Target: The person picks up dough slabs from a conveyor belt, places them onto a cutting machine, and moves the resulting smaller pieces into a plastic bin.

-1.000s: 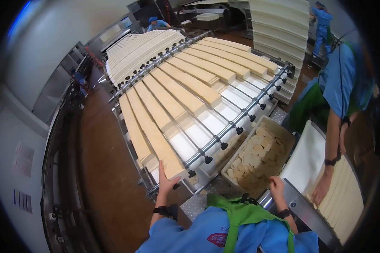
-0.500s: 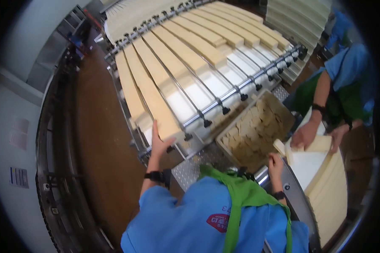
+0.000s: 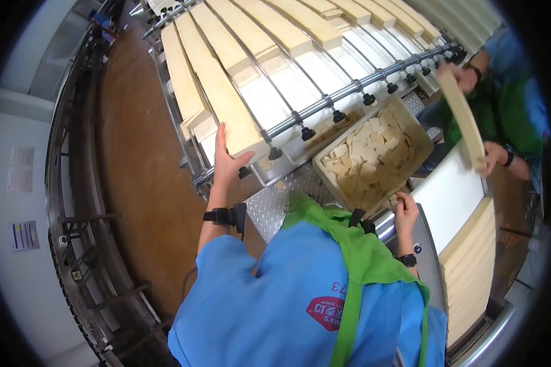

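My left hand [image 3: 228,163] lies against the near end of a long stack of pale dough sheets [image 3: 223,92], its fingers stretched along the side and its thumb spread over the front edge. My right hand [image 3: 406,214] is curled at the near corner of a scrap bin [image 3: 330,191], beside the conveyor belt [image 3: 450,192]. Its fingertips are drawn together by a small pale bit; I cannot tell whether it is held. Loose dough pieces [image 3: 373,147] fill the bin.
Metal rods [image 3: 269,81] separate the dough stacks on the white table. A co-worker [image 3: 502,92] at right lifts a dough strip [image 3: 462,116] with both hands. Layered dough [image 3: 468,269] lies on the belt's near part. A brown floor [image 3: 138,183] runs along the left.
The co-worker has raised a dough strip off the belt. My right hand has shifted slightly up; my left stays on the stack's end. The view has tilted downward.
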The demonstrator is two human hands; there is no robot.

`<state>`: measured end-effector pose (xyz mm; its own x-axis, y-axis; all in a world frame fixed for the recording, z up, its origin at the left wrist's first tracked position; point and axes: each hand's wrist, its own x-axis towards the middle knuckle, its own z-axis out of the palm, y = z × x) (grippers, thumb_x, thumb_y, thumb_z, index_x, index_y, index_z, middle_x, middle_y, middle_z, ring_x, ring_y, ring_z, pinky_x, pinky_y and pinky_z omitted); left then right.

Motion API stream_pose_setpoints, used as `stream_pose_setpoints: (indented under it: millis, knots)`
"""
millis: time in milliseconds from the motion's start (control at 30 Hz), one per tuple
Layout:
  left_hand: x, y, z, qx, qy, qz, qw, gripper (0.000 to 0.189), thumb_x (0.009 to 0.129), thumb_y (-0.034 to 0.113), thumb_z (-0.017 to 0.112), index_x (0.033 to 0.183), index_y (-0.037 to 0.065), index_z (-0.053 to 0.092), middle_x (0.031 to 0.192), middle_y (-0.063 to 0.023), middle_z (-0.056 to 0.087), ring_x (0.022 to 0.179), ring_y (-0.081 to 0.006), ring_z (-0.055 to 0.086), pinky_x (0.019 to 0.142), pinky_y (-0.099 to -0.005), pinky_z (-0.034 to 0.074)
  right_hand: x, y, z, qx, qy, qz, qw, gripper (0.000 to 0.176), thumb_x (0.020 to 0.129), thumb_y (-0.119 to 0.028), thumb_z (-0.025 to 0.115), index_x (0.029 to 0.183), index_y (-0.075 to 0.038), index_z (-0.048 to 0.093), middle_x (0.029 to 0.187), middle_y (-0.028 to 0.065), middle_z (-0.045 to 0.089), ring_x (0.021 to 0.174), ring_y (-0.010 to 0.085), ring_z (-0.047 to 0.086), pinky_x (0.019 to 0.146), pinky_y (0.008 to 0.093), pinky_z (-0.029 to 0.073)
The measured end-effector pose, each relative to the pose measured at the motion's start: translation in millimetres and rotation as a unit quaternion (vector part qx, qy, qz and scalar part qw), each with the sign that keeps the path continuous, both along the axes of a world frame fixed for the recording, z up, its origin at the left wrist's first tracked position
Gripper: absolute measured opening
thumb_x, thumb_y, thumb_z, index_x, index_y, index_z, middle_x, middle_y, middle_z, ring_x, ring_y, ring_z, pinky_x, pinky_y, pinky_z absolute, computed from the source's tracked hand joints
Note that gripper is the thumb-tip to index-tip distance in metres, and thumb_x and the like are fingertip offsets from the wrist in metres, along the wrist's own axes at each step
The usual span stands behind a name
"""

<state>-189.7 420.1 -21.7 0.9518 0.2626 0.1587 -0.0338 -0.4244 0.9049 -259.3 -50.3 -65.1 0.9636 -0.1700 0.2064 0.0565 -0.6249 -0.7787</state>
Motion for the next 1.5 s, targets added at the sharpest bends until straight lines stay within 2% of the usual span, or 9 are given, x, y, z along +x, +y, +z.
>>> stream_pose_setpoints:
  millis: [400, 500, 800, 967, 1500]
  knots:
    - [0.4, -2.6, 5.6, -0.020, 0.012, 0.010, 1.000, 0.097, 0.054, 0.018, 0.077, 0.133, 0.001, 0.024, 0.131, -0.0173, 0.035, 0.118, -0.0274, 0.038, 0.098, -0.0336, 0.032, -1.5, 1.4, 2.7, 0.000, -0.002, -0.013, 1.000, 0.014, 0.077, 0.005, 0.048, 0.085, 0.001, 0.058, 0.077, 0.0108, 0.059, 0.071, 0.0206, 0.057, 0.066, 0.0274, 0.044]
    - [0.6, -2.8, 6.3, 0.007, 0.001, 0.013, 1.000, 0.096, 0.055, 0.018, 0.077, 0.133, 0.000, 0.025, 0.131, -0.0175, 0.035, 0.118, -0.0271, 0.039, 0.098, -0.0332, 0.032, -2.0, 0.0, 1.3, 0.004, -0.002, -0.017, 1.000, 0.012, 0.077, 0.005, 0.049, 0.083, 0.001, 0.058, 0.076, 0.0105, 0.059, 0.071, 0.0205, 0.057, 0.066, 0.0273, 0.044]
    - [0.5, -6.2, 11.4, 0.003, 0.005, 0.018, 1.000, 0.094, 0.057, 0.023, 0.077, 0.133, 0.000, 0.026, 0.131, -0.0180, 0.035, 0.119, -0.0279, 0.037, 0.099, -0.0340, 0.030, -2.3, 2.5, 3.7, 0.006, -0.005, -0.021, 1.000, 0.009, 0.078, 0.004, 0.050, 0.082, 0.000, 0.058, 0.076, 0.0100, 0.059, 0.070, 0.0198, 0.057, 0.065, 0.0270, 0.044]
    - [2.2, -3.4, 6.9, 0.037, -0.009, 0.025, 0.999, 0.094, 0.058, 0.025, 0.077, 0.132, -0.001, 0.026, 0.130, -0.0185, 0.036, 0.119, -0.0279, 0.038, 0.099, -0.0344, 0.031, -2.9, 2.3, 3.7, 0.003, -0.002, -0.020, 1.000, 0.009, 0.077, 0.004, 0.051, 0.081, 0.000, 0.058, 0.076, 0.0098, 0.059, 0.071, 0.0199, 0.057, 0.065, 0.0270, 0.044]
    - [3.9, -4.6, 4.9, 0.026, -0.008, 0.037, 0.999, 0.092, 0.059, 0.025, 0.077, 0.132, -0.001, 0.027, 0.128, -0.0170, 0.039, 0.116, -0.0260, 0.040, 0.097, -0.0334, 0.033, -1.3, -2.3, -3.0, -0.002, -0.006, -0.015, 1.000, 0.013, 0.077, 0.005, 0.049, 0.084, -0.001, 0.058, 0.077, 0.0100, 0.059, 0.071, 0.0205, 0.058, 0.066, 0.0274, 0.045]
